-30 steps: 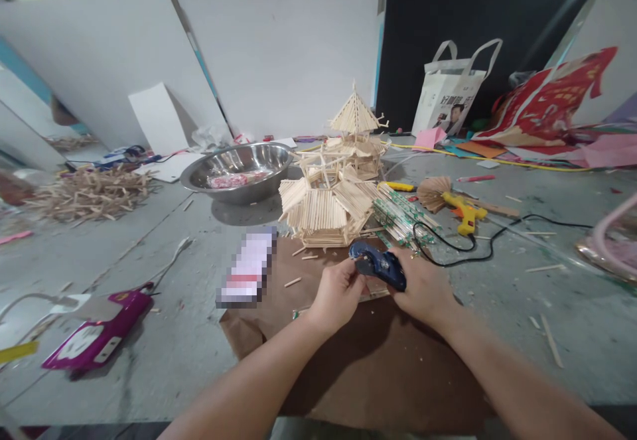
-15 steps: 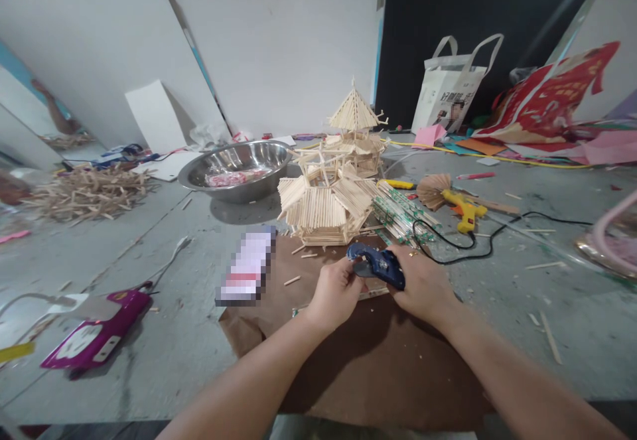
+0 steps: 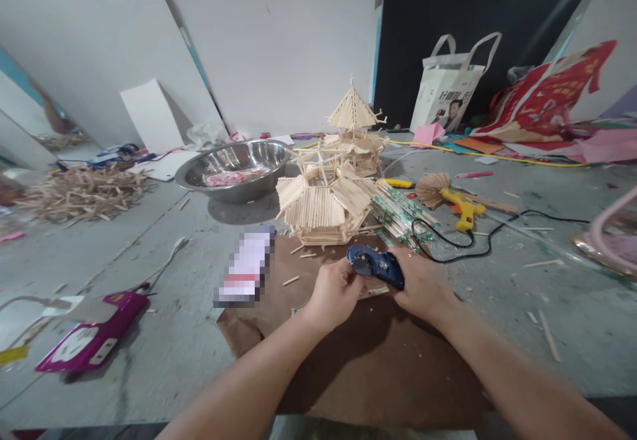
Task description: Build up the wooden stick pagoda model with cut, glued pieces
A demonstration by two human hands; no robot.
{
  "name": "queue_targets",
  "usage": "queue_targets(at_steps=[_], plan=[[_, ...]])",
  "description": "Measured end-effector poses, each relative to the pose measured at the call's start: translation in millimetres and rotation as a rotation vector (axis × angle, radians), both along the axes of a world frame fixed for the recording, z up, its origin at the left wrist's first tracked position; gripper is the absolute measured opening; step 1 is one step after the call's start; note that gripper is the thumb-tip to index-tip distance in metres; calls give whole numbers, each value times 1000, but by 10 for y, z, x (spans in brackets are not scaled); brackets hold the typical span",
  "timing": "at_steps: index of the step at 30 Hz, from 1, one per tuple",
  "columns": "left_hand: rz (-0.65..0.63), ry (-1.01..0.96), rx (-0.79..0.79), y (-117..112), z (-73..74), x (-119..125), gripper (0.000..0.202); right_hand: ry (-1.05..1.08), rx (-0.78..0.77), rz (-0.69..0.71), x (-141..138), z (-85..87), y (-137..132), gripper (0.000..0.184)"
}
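My right hand (image 3: 425, 285) is closed around a dark blue cutter tool (image 3: 377, 264), holding it over a sheet of brown paper (image 3: 368, 354). My left hand (image 3: 332, 292) is pinched up against the tool's head; what it pinches is too small to make out. A thin stick (image 3: 374, 292) lies on the paper under the tool. Just beyond the hands stands a pagoda model (image 3: 331, 188) built of wooden sticks.
A bundle of green-wrapped sticks (image 3: 401, 216) lies right of the model, with a yellow glue gun (image 3: 462, 208) and its black cord beyond. A steel bowl (image 3: 233, 169), a heap of stick offcuts (image 3: 82, 191) and a magenta device (image 3: 92, 334) sit to the left. Bags line the back right.
Both hands and the cutter have stayed nearly in place, shifting very slightly away from me. Nothing else has moved.
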State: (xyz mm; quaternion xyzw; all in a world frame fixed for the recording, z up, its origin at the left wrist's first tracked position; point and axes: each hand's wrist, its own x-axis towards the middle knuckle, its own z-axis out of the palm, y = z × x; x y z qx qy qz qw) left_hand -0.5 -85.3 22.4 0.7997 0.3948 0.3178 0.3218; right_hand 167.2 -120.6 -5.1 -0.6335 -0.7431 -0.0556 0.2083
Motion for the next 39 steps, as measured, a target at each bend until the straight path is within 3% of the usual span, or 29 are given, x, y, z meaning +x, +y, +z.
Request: queue_targets(at_steps=[11,16,20,27,39], plan=[[-35,4,10,2,-21,-7,19,-24,-58,-50,-40,11,-21,17],[-37,-96,-170,1,-92,24,14,54,-14,-86,-13,28,13,30],[-1,-205,-259,21,-125,34,14,48,24,-25,10,30,28,40],[23,-120,-135,32,-114,15,13,36,-68,16,-18,38,11,46],[38,-5,-30,12,-39,2,15,-13,-94,-23,-24,53,-6,40]])
